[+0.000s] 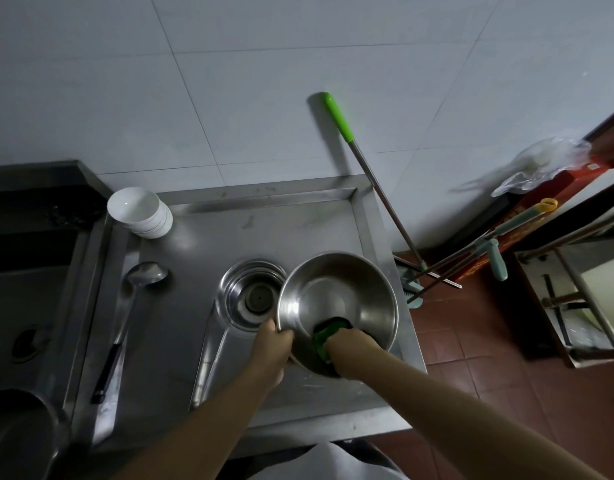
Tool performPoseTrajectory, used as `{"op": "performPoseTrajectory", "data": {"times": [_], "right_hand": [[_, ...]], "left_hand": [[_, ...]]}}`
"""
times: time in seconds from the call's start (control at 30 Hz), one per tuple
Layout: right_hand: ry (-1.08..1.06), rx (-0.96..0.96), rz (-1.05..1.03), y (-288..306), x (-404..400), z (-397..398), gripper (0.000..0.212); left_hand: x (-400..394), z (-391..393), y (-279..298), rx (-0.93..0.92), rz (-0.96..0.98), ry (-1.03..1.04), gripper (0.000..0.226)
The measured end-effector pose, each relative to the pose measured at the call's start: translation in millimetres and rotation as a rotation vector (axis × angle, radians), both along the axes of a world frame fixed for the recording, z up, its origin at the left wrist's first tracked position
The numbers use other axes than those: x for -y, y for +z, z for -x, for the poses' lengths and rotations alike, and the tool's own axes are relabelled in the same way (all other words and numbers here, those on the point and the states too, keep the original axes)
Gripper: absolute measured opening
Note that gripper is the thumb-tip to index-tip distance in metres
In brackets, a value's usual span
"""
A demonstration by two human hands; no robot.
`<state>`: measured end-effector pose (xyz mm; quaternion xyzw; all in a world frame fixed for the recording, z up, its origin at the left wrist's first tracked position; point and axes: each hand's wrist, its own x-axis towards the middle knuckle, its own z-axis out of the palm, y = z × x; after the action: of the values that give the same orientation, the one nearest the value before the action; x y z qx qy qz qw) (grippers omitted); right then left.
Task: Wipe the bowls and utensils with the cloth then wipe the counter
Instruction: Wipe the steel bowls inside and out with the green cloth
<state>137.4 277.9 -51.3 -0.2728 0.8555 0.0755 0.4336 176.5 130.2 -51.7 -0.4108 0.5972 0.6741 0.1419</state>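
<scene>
Cloth (324, 336) sits gripped under the right hand (350, 344), inside the tilted bowl (340, 296); left hand (276, 348) clamps its near-left rim.

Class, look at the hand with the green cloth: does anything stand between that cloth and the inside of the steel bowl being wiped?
Nothing visible does. The right hand already presses the green cloth against the inside of the steel bowl, which the left hand grips by its rim.

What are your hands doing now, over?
Left hand grips steel bowl rim, tilted toward camera. Right hand presses green cloth inside bowl. Stacked steel bowls sit just behind-left; nothing in the way.
</scene>
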Motion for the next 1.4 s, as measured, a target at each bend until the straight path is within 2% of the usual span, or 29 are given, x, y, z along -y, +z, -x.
{"op": "performPoseTrajectory", "data": {"times": [0.1,0.2,0.33,0.4,0.57,0.67,0.8,1.0,1.23,1.4], "right_hand": [[0.045,0.050,0.083,-5.2,-2.2,-3.3,0.057],[0.077,0.010,0.236,-19.7,-3.6,-7.6,0.072],[0.026,-0.120,0.329,-30.1,4.4,-15.7,0.072],[-0.072,-0.238,0.359,-30.8,9.2,-15.8,0.068],[-0.204,-0.372,0.270,-23.1,9.9,16.6,0.069],[-0.297,-0.351,0.207,-16.8,-6.0,31.4,0.076],[-0.230,-0.386,0.140,-10.3,-14.1,36.2,0.067],[-0.083,-0.299,0.121,4.4,-7.1,32.8,0.037],[-0.150,-0.070,0.353,14.5,4.0,25.6,0.053],[-0.196,-0.015,0.449,7.4,8.1,9.8,0.075]], "left_hand": [[4.3,-0.6,0.2,0.023,0.017,-0.050,0.046],[11.8,0.2,1.4,0.051,0.016,-0.098,0.042],[17.4,4.8,8.9,0.081,0.074,-0.302,0.040],[16.2,4.3,7.1,0.108,0.050,-0.326,0.039],[5.7,-0.1,12.2,0.085,-0.135,-0.112,0.043],[7.1,2.1,10.4,0.054,-0.135,0.010,0.046],[11.6,8.4,8.1,-0.018,-0.072,0.048,0.050],[16.3,22.1,8.0,-0.082,-0.014,0.111,0.057],[8.2,23.6,11.3,-0.148,0.072,0.068,0.055],[5.8,21.7,23.0,-0.155,0.108,-0.023,0.047]]}}
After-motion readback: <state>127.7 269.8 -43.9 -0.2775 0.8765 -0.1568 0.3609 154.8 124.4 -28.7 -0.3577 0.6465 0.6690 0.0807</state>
